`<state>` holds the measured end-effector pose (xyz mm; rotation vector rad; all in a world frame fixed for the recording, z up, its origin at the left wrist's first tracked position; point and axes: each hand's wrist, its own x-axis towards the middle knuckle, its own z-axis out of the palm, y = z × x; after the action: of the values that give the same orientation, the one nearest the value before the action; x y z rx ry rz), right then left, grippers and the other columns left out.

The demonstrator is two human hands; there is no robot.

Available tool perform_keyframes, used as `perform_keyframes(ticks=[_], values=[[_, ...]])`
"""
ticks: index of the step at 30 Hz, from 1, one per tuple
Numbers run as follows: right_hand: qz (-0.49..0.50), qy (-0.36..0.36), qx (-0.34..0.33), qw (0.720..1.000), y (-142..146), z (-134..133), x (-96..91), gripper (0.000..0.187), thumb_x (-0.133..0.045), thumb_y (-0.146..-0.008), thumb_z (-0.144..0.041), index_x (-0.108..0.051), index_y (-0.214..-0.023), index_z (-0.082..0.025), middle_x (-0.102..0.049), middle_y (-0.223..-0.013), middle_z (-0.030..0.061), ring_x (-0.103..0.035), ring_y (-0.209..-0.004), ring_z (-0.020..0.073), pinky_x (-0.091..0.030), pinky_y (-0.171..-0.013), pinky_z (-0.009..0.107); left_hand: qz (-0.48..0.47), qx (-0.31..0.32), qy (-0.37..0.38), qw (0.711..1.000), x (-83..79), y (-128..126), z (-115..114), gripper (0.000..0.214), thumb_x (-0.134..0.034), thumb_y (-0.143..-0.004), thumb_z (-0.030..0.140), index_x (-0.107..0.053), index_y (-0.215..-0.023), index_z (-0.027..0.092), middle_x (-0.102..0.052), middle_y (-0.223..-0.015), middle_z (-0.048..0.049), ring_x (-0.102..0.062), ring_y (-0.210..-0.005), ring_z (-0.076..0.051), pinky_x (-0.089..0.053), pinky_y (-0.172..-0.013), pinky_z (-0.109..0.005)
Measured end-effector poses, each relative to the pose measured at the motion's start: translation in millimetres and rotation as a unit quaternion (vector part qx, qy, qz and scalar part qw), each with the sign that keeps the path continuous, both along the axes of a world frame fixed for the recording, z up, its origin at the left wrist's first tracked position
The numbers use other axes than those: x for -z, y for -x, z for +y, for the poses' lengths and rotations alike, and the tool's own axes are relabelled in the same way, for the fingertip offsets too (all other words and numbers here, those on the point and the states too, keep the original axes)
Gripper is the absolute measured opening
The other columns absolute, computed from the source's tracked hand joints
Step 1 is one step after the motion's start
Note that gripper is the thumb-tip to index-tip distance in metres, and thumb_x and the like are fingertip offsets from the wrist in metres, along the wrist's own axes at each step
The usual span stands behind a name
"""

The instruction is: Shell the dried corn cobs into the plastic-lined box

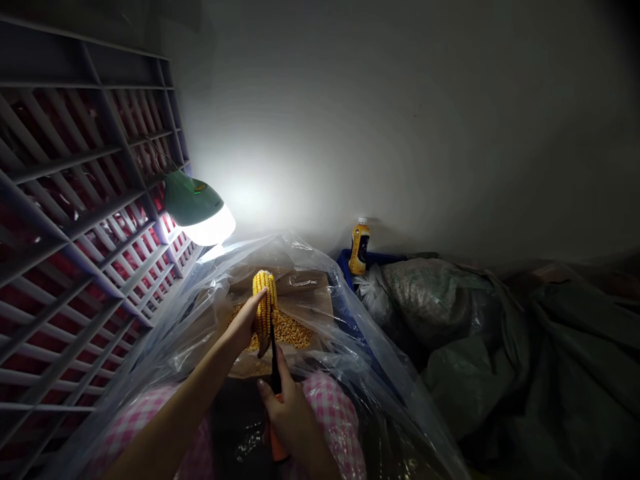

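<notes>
My left hand (245,322) is closed around an ear of yellow corn (265,307), held upright with the thumb along its side. In my right hand (290,410) is a tool with an orange handle (278,443) and a narrow dark shaft (275,363); its exact kind is unclear. The shaft's upper end meets the right side of the ear, where some kernels look disturbed. Below and behind the ear, loose corn kernels (293,331) lie in a pile on a brown surface (320,300) with clear plastic sheeting (385,353) around it.
A lit green lamp (195,203) hangs from a lattice of purple crates (120,193) on the left. A yellow bottle (359,247) stands by the wall near a blue container (345,261). Filled bags (430,293) and dark green cloth (590,340) lie on the right.
</notes>
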<state>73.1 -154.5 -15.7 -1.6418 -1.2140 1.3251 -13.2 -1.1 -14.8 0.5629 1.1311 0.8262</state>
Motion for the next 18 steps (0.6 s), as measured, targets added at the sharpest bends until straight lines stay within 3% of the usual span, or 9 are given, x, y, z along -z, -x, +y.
perform_keyframes(ticks=[4, 8, 14, 18], values=[[-0.03, 0.004, 0.002, 1.0, 0, 0, -3.2, 0.067, -0.051, -0.083, -0.041, -0.025, -0.142, -0.022, -0.061, -0.115, 0.0094, -0.061, -0.095, 0.023, -0.045, -0.083, 0.034, -0.026, -0.051, 0.01, 0.998, 4.5, -2, 4, 0.04, -0.044, -0.085, 0.05, -0.057, -0.095, 0.015, -0.059, -0.059, -0.0015, -0.053, -0.044, -0.014, -0.045, -0.046, -0.025], [-0.032, 0.021, -0.01, 0.999, 1, 0, -6.0, 0.066, -0.05, -0.084, -0.037, -0.023, -0.143, -0.024, -0.061, -0.116, 0.0087, -0.06, -0.099, 0.0243, -0.045, -0.083, 0.035, -0.006, -0.051, 0.03, 0.998, 7.5, -2, 6, 0.041, -0.035, -0.089, 0.049, -0.057, -0.092, 0.014, -0.059, -0.057, -0.0021, -0.054, -0.043, -0.014, -0.046, -0.044, -0.025], [0.019, -0.011, 0.004, 1.0, 0, 0, -2.9, 0.064, -0.049, -0.084, -0.037, -0.024, -0.142, -0.024, -0.05, -0.132, 0.0058, -0.057, -0.105, 0.0222, -0.045, -0.087, 0.033, -0.026, -0.041, 0.003, 0.999, -1.8, -1, 0, 0.039, -0.044, -0.086, 0.05, -0.058, -0.097, 0.015, -0.06, -0.058, -0.0016, -0.055, -0.044, -0.014, -0.047, -0.045, -0.024], [0.045, -0.047, 0.014, 0.998, -2, -1, 3.2, 0.064, -0.051, -0.083, -0.037, -0.028, -0.141, -0.023, -0.052, -0.129, 0.0062, -0.055, -0.108, 0.0216, -0.045, -0.088, 0.033, -0.032, -0.03, -0.023, 0.999, -3.5, 0, -1, 0.046, -0.049, -0.081, 0.054, -0.058, -0.103, 0.015, -0.061, -0.061, -0.0018, -0.056, -0.046, -0.014, -0.046, -0.044, -0.023]])
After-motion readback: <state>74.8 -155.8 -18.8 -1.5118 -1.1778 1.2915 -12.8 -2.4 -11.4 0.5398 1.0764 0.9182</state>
